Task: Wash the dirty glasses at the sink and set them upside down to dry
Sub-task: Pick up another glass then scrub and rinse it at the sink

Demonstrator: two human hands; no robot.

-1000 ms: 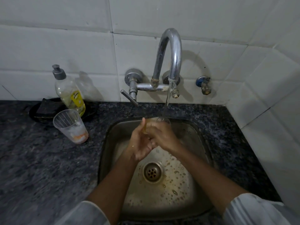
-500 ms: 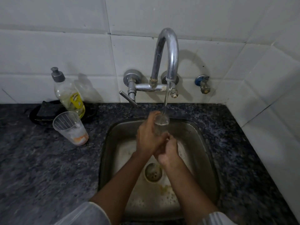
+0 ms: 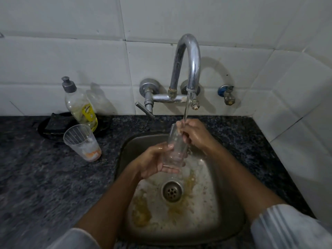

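The clear, smooth-sided drinking glass (image 3: 175, 148) is held above the steel sink basin (image 3: 231, 203), tilted with its mouth up toward the thin stream of water (image 3: 186, 112) that runs from the curved chrome tap (image 3: 192, 65). The left hand (image 3: 154, 162) wraps around the glass's lower part, thumb on the near side and fingers under its base. The right hand (image 3: 194, 135) closes on the rim, its fingers in the stream at the mouth. Below them, orange-yellow residue and suds lie around the round metal drain (image 3: 172, 191). On the dark speckled stone counter (image 3: 45, 177) to the left stands 1 more clear ribbed plastic cup (image 3: 81, 141), upright, with orange and white dregs at the bottom. Just behind it is a clear dish-soap bottle with a grey cap (image 3: 80, 106).
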